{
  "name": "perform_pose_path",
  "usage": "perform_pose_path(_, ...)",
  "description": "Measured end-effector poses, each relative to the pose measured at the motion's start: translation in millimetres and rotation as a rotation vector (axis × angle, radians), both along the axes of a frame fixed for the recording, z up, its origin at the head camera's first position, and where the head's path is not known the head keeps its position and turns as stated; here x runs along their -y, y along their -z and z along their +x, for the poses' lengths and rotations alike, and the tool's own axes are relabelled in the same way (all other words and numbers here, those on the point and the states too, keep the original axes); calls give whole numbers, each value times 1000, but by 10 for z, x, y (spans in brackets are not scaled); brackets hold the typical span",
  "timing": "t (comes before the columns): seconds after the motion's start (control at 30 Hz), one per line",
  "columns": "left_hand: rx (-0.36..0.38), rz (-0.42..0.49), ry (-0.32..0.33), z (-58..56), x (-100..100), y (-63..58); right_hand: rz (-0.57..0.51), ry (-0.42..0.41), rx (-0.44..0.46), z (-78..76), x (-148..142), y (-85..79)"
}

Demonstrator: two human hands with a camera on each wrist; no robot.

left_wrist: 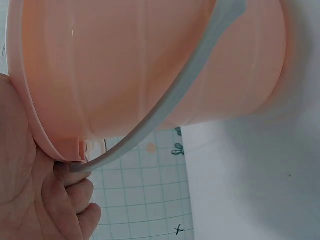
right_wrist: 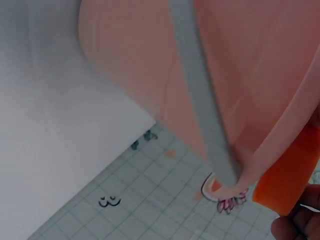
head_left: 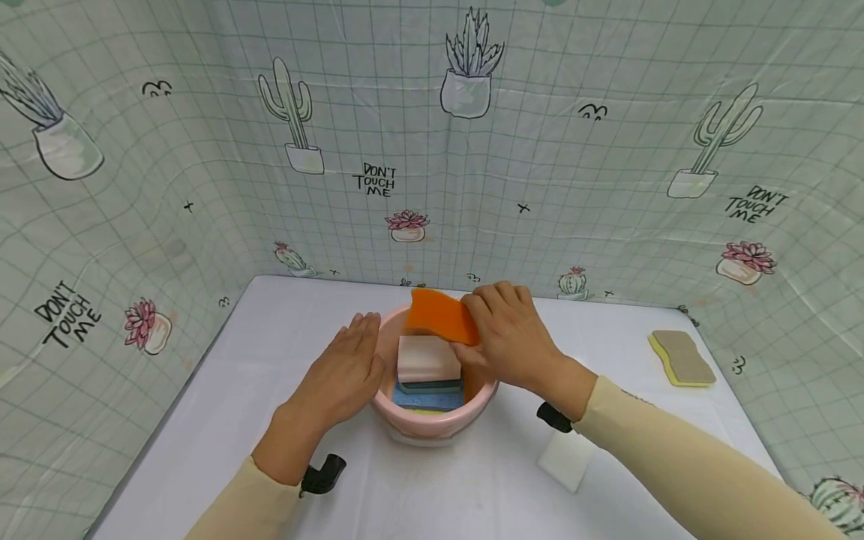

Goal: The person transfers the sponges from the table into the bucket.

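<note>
A pink bucket (head_left: 432,424) with a grey handle (left_wrist: 165,102) stands on the white table. Over its rim my right hand (head_left: 508,330) pinches an orange sponge (head_left: 439,316), whose far part reaches above the opening. The right wrist view shows the orange sponge (right_wrist: 287,180) beside the rim, with fingertips at its edge. On the bucket's left side, my left hand (head_left: 344,371) lies against the rim, its fingers straight and together. Inside the bucket are a pale pink sponge (head_left: 428,358) and, below it, a blue one (head_left: 432,399), with dark green and yellow edges showing.
A grey-and-yellow sponge (head_left: 682,358) lies at the table's right side. Nearer, a white square pad (head_left: 567,459) lies partly under the right forearm. A cloth backdrop (head_left: 445,172) printed with cacti rises behind and on both sides of the table (head_left: 432,502).
</note>
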State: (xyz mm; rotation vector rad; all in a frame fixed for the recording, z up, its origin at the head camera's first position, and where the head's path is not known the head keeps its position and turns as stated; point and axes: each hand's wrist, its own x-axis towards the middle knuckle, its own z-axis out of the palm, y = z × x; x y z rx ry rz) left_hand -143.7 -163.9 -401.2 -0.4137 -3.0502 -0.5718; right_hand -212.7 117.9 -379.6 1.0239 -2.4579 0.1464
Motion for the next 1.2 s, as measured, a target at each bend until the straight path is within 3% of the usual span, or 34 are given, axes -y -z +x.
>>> perform_pose_path(0.27, 10, -18, 1, -5, -7, -12, 148, -134, 126, 250, 113, -60)
perform_pose_path(0.6, 23, -25, -13, -1, -15, -9, 224, -166, 184, 284, 111, -84)
perform_pose_path(0.87, 14, -19, -16, 2, -16, 1, 222, -178, 165, 249, 56, -27)
perform_pose_path(1.2, 12, -8, -16, 3, -15, 8, 175, -119, 13, 216, 3, 71)
